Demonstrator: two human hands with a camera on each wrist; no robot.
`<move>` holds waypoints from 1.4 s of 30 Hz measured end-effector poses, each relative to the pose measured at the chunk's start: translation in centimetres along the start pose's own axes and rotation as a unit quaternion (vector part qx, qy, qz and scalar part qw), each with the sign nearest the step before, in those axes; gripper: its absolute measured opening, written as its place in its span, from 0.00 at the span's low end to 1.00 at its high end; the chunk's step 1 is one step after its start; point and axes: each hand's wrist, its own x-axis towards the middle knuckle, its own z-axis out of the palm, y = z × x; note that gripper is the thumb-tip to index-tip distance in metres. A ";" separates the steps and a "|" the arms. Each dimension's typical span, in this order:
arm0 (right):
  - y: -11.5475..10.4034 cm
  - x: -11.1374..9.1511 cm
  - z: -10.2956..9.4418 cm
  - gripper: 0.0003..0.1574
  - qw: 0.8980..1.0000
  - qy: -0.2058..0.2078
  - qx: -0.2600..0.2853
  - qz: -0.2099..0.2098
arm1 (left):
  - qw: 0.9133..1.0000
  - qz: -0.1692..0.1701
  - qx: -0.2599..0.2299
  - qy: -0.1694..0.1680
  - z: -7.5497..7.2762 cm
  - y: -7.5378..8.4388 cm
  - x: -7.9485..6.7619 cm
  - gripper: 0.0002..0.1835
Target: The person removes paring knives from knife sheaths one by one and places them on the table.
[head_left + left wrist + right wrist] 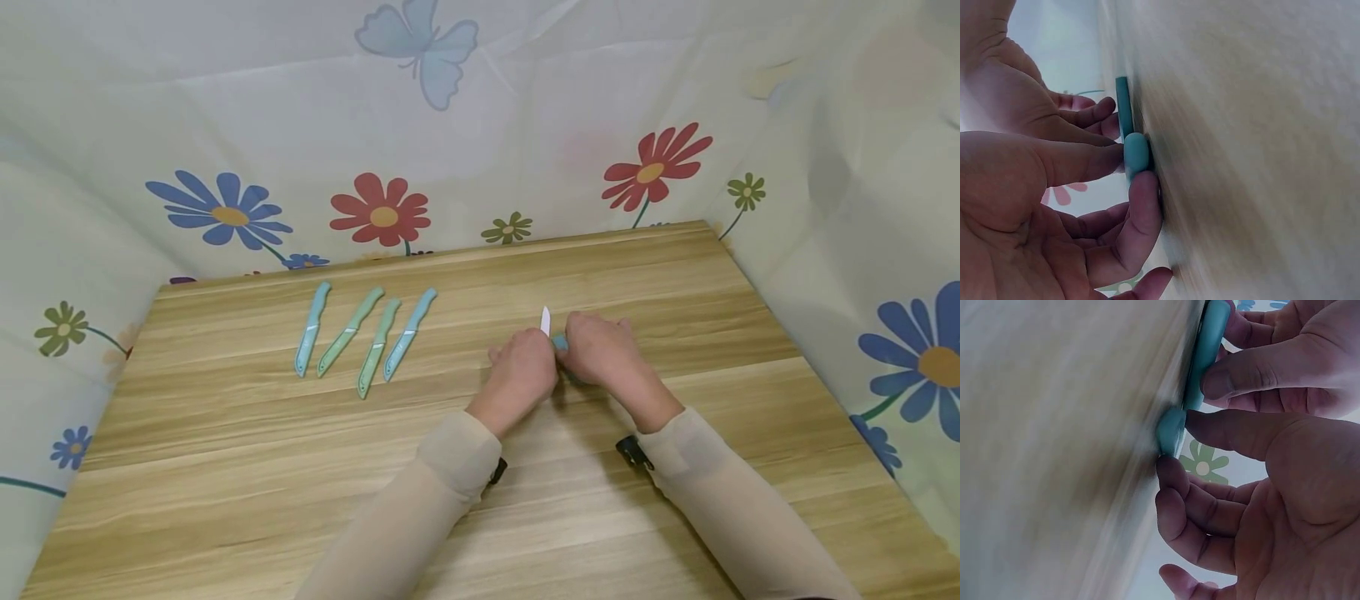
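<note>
Four sheathed knives [378, 343] lie to the left, likely spaced so none overlap. Right of them, side by side, my left hand [521, 367] pinches a knife handle [1210, 344], its white blade [546, 320] apparently aimed away for safety, and my right hand [603, 346] pinches a blue piece [560, 342], perhaps the sheath. Wood-grain surface [300, 492] beneath, flowered cloth [517, 133] behind.

Bare white-bladed knife [545, 321], blue sheath [560, 342] beside
</note>
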 end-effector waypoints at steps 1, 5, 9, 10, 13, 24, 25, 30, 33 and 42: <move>0.0 0.0 0.0 0.19 1.000 -0.003 0.000 0.001 | 1.000 0.000 -0.003 -0.003 -0.1 0.0 0.0 0.14; -0.2 0.1 -0.1 0.17 1.000 -0.011 0.007 0.005 | 1.000 -0.001 -0.008 -0.011 -0.2 0.0 0.1 0.14; -0.2 0.1 -0.1 0.17 1.000 -0.013 0.011 0.005 | 1.000 0.000 -0.009 -0.015 -0.2 0.1 0.1 0.13; -0.2 0.2 -0.1 0.17 1.000 -0.013 0.011 0.004 | 1.000 0.000 -0.010 -0.017 -0.2 0.2 0.2 0.13; -0.2 0.2 -0.2 0.17 1.000 -0.012 0.009 0.002 | 1.000 0.001 -0.014 -0.021 -0.3 0.2 0.2 0.14; -0.3 0.2 -0.3 0.19 1.000 -0.012 0.007 0.000 | 1.000 -0.006 -0.001 -0.012 -0.6 0.1 0.0 0.12; -0.3 0.2 -0.3 0.19 1.000 -0.011 0.007 -0.001 | 1.000 -0.006 0.007 -0.011 -0.7 0.2 0.0 0.11; 0.0 -0.1 -0.4 0.23 1.000 0.007 0.002 -0.009 | 0.999 -0.011 0.045 -0.005 -1.1 0.2 -0.3 0.06; -0.1 -0.2 -0.6 0.26 1.000 0.013 -0.002 -0.014 | 0.998 -0.008 0.059 0.002 -1.4 0.0 -0.6 0.11; -0.6 -0.9 -1.1 0.31 0.998 0.045 0.003 -0.038 | 0.993 0.024 0.101 0.053 -2.0 -0.8 -1.6 0.13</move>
